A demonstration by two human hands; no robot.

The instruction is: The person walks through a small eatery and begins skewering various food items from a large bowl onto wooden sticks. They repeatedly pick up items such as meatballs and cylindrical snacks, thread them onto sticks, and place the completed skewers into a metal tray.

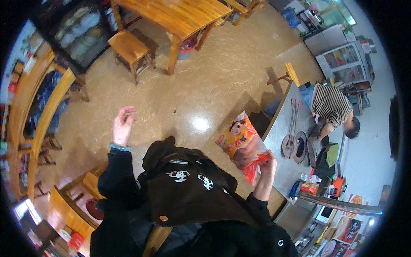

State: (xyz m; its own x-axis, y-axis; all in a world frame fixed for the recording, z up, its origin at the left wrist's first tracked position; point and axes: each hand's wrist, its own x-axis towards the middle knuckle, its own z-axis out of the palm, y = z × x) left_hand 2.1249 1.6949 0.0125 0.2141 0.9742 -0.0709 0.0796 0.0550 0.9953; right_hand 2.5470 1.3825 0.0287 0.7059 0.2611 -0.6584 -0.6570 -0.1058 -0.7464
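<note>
My right hand [269, 165] is closed around the gathered corner of a large orange and clear printed plastic bag [242, 139]. The bag hangs tilted over the floor, beside the edge of a metal-topped counter [280, 124]. What fills it is hard to make out. Out to the left, my left hand [123, 124] is raised over the floor with loosely bent fingers and nothing in them. A pale green bangle [120, 147] circles that wrist.
Across the counter, a person in a striped top [332, 105] leans over a dark tray beside long red-handled tongs [293, 120] and round burner openings [295, 147]. A wooden stool [129, 46] and table [175, 15] stand ahead. Wooden seating [40, 124] lines the left.
</note>
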